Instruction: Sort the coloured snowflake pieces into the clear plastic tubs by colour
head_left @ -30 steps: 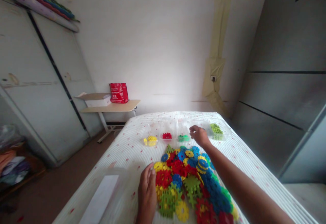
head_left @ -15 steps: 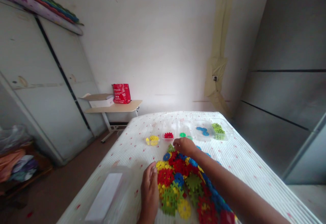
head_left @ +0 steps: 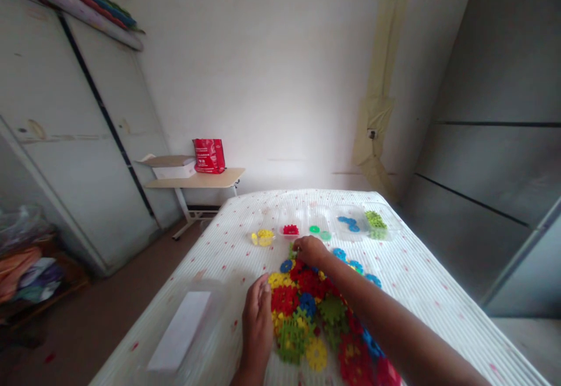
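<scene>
We have both hands over the desk [head_left: 421, 292], which is covered by a white striped cloth with small red marks. The heap of toothed plastic pieces [head_left: 307, 304] lies on the cloth right in front of us, in red, yellow, blue and green. Our left hand [head_left: 258, 321] stands on edge along the heap's left side, thumb uppermost, the fingers loosely extended and nothing in their grasp. Our right hand [head_left: 312, 250] reaches across to the far end of the heap, its fingers bent downward beside a green piece [head_left: 292, 249]; they are partly hidden and small in view, so we cannot tell whether they grip it. Beyond the heap, clear containers stand in a row: from left to right they hold yellow pieces [head_left: 264, 234], red pieces [head_left: 290, 230], green pieces [head_left: 314, 229], blue pieces [head_left: 349, 223] and a fuller batch of light-green pieces [head_left: 374, 222]. To the left of our left hand, well apart from the heap, a white strip [head_left: 179, 330] lies within a clear plastic tray [head_left: 213, 299]. Farther back by the wall, a side table [head_left: 221, 180] carries a white box [head_left: 175, 171] and a red bag [head_left: 209, 156].
</scene>
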Tool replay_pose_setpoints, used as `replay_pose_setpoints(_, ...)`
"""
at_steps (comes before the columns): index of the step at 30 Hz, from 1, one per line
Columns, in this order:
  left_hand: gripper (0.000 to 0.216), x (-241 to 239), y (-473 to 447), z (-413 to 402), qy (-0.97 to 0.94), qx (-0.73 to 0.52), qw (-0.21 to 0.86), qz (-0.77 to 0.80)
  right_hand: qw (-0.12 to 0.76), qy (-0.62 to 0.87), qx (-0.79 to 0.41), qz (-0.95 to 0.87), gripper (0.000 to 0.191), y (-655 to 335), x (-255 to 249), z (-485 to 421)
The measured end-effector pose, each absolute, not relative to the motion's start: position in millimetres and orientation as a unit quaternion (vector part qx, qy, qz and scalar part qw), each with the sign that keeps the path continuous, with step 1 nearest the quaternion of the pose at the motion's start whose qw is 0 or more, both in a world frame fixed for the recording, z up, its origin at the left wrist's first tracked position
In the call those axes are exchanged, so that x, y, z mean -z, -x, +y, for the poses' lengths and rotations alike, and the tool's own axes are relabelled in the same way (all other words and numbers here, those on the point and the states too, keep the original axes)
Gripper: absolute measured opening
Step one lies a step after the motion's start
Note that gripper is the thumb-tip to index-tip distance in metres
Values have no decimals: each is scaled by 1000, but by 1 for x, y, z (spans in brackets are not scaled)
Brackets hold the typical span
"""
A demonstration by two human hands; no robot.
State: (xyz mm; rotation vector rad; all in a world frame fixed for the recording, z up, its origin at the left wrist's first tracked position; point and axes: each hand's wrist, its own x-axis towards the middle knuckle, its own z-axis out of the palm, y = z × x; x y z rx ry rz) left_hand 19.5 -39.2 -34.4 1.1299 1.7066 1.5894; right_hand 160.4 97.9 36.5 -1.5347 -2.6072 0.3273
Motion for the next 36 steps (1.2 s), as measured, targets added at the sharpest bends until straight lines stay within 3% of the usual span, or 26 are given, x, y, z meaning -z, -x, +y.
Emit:
replay_pose_setpoints(2, 40, 35, -19, -39, -417, -590, 271, 636, 81, 501, -111, -855, 22, -163, -41, 95)
replay_pose_setpoints(7, 44, 32, -19, -41, -414, -588, 288, 633, 171, 469, -124, -857, 52, -181, -64, 77)
replay_pose_setpoints(16, 47, 29, -21, -41, -411, -586, 309, 626, 318, 372, -147, -860, 29, -256, -64, 12)
replay_pose_setpoints(27, 48, 28, -23, -41, -397, -596, 306, 627, 216, 366, -72, -903, 19, -265, -39, -31)
replay_pose_setpoints(36, 44, 32, -23, -39, -394, -612, 307, 613, 158, 348, -31, -924, 22, -267, -34, -34)
